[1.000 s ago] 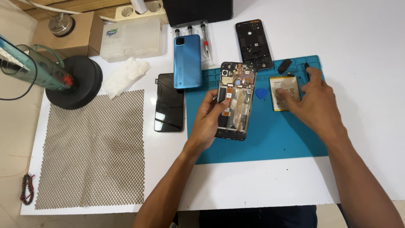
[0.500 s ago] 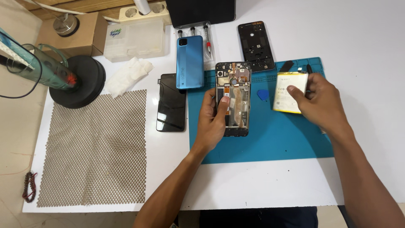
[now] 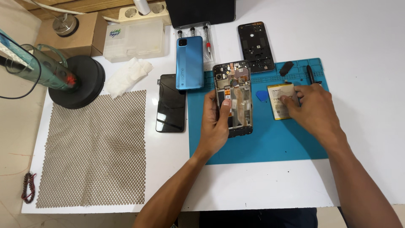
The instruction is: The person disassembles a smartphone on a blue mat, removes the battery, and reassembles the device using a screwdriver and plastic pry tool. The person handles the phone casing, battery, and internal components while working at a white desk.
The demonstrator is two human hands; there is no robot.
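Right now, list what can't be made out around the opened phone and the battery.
Head view only:
- Opened phone: its left edge and lower middle are hidden by the left hand; small parts inside are too fine to tell.
- Battery: its right side is hidden under the right hand.
- Black case: cut off by the top edge.

— Where is the view coming from on your end?

— I have one camera only, worn on the person's head. It looks steeply down at the white table (image 3: 358, 38) from the near edge, facing away from the body.

— How close?

— Near enough that I see both forearms enter from the bottom of the frame, with the left hand (image 3: 216, 122) and right hand (image 3: 314, 112) just below the middle, over the blue mat (image 3: 270, 143). The table's left edge and a strip of floor show too.

— Any overlap with another view?

— None; there is no second view to share with.
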